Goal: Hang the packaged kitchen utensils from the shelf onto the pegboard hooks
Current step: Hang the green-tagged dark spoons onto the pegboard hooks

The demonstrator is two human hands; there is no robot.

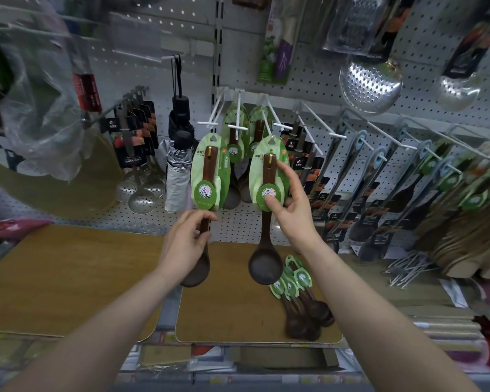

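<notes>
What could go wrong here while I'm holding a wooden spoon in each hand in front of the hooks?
1. The right hand pinches only the green card of its spoon, so the card could bend or tear under the hanging spoon.
2. The left hand grips its spoon low on the handle; the card's hole sits high above, so threading it on the white hook may wobble.
3. Bundled spoons lie near the shelf edge; a forearm could knock them.

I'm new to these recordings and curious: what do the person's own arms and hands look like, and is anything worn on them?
Two bare forearms reach in from the bottom of the view. No sleeves show, and no gloves, watch, bracelets or rings can be seen on the left hand or the right hand. The fingernails look short and unpainted. Nothing above the forearms is in view.
</notes>
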